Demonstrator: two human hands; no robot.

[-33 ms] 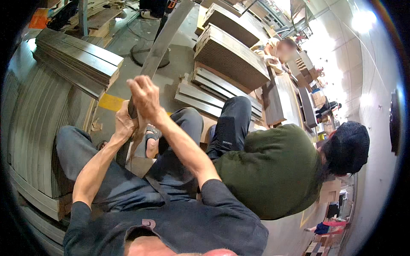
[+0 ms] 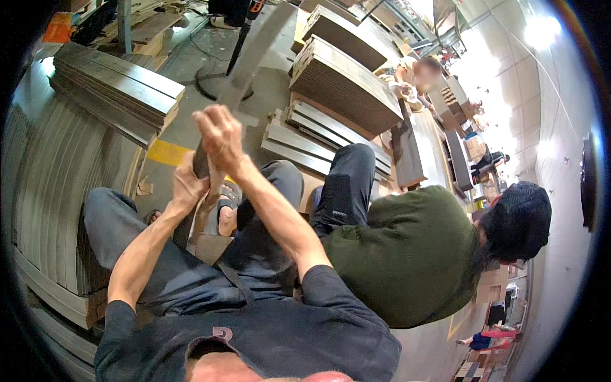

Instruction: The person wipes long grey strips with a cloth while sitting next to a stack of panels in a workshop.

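A long, narrow grey wooden board rises at a slant from between my knees toward the upper middle; its upper part is smeared by motion. My left hand is closed round the board's lower part, thumb up along it. Just above and to the right, my right hand is closed over the same board with curled fingers. Whether anything small lies under those fingers is hidden. Below both hands, a light-brown strip runs down toward my lap; I cannot tell whether it belongs to the board.
Stacked grey boards stand at my left, and a larger stack lies ahead right. Close on my right sits a person in a dark green top and black cap. Beyond the board is a power drill. Another person works farther off.
The board's upper end has swung slightly to the right and is more blurred. My right hand has risen a little; my left hand stays nearly in place.
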